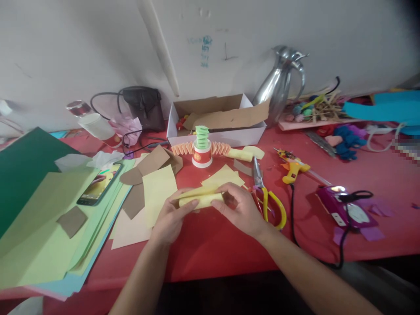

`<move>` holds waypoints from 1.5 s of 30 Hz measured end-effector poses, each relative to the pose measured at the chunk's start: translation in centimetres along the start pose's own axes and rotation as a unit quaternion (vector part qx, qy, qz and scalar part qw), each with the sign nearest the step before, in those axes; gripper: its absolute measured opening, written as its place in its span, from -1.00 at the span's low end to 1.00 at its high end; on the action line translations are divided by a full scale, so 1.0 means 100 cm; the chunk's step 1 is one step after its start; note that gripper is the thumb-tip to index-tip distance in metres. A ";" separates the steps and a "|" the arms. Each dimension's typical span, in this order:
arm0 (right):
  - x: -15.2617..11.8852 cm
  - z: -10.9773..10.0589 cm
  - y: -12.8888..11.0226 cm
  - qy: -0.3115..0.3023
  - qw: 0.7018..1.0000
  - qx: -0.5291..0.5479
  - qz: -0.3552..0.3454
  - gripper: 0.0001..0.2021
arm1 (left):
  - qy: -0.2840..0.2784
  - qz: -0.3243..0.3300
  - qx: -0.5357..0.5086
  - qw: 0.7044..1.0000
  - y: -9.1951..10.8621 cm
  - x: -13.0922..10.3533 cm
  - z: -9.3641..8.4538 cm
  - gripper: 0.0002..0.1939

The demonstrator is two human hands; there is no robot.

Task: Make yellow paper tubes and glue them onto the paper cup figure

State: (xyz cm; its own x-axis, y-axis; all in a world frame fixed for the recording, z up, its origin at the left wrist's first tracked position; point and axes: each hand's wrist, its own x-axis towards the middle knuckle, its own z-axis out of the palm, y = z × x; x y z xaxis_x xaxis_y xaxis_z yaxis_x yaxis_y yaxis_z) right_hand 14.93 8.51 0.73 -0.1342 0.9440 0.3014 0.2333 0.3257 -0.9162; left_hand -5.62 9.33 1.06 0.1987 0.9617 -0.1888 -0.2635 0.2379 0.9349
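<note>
A yellow paper [201, 200], partly rolled into a tube, is held between my two hands above the red table. My left hand [172, 216] pinches its left end, thumb in front. On the right end, my right hand [241, 210] presses with thumb and fingers. Behind them stands a small red and white paper cup [201, 156] with a green folded paper strip [201, 136] rising from it and orange folded strips [221, 148] at both sides. A yellow paper roll [241, 155] lies at the right strip's end. Yellow-handled scissors [274, 208] lie beside my right hand.
On the red table [216, 253], stacked coloured sheets [39, 218] with a phone [100, 186] lie left. At right are a yellow glue gun [295, 169], a magenta power strip [348, 208] and a black cable. An open box [216, 137] and metal jug [277, 87] stand behind.
</note>
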 end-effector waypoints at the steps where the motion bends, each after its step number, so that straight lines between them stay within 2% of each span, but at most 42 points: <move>1: -0.001 0.001 0.000 0.003 1.000 0.002 0.007 -0.84 | 0.001 0.006 0.003 1.000 0.000 0.000 0.000 -0.75; 6: -0.005 0.004 0.002 0.022 0.993 0.103 0.052 -0.67 | 0.006 -0.008 0.005 1.000 -0.001 0.001 0.001 -0.78; 9: -0.005 0.004 0.002 0.005 0.988 0.140 0.068 -0.55 | 0.012 -0.020 0.003 1.000 -0.002 0.001 0.001 -0.78; 12: -0.003 0.003 0.000 -0.030 0.982 0.155 0.099 -0.70 | 0.005 -0.019 0.006 1.000 -0.002 0.001 0.001 -0.76; 16: -0.001 0.003 -0.004 -0.029 0.980 0.165 0.110 -0.81 | 0.005 0.002 0.021 1.000 0.000 0.001 0.003 -0.85; 19: 0.000 0.003 -0.004 -0.027 0.980 0.169 0.104 -0.83 | -0.004 0.002 0.030 1.000 0.002 0.000 0.004 -0.85; 24: 0.002 0.000 -0.001 -0.031 0.957 0.230 0.172 -0.79 | -0.037 0.032 0.033 0.998 0.004 -0.003 0.006 -0.72; 26: 0.002 -0.001 -0.002 -0.046 0.953 0.242 0.178 -0.78 | -0.027 0.032 0.032 0.999 0.004 -0.003 0.006 -0.78; 29: 0.001 -0.002 -0.004 -0.071 0.956 0.239 0.156 -0.71 | 0.010 0.015 0.017 1.000 0.001 -0.001 0.005 -0.82; 31: 0.000 0.000 -0.004 -0.064 0.962 0.224 0.144 -0.70 | 0.025 0.014 0.008 1.000 -0.001 0.001 0.004 -0.80; 36: 0.000 0.001 -0.003 -0.042 0.970 0.189 0.145 -0.78 | 0.002 0.033 0.026 0.999 -0.001 0.001 0.004 -0.75; 41: 0.000 -0.001 -0.005 -0.043 0.985 0.135 0.101 -0.82 | 0.010 0.050 0.086 0.995 -0.004 0.001 0.002 -0.85; 45: -0.002 0.001 -0.005 -0.043 0.982 0.132 0.130 -0.82 | 0.029 0.061 0.135 0.989 -0.007 0.001 0.001 -0.81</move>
State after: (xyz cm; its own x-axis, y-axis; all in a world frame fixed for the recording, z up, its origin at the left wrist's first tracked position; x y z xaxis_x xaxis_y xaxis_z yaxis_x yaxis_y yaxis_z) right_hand 14.71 8.21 1.08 -0.1864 0.9819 0.0343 0.0153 0.0378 -0.9992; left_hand -5.35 9.29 0.44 0.1247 0.9890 -0.0790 -0.0189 0.0819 0.9965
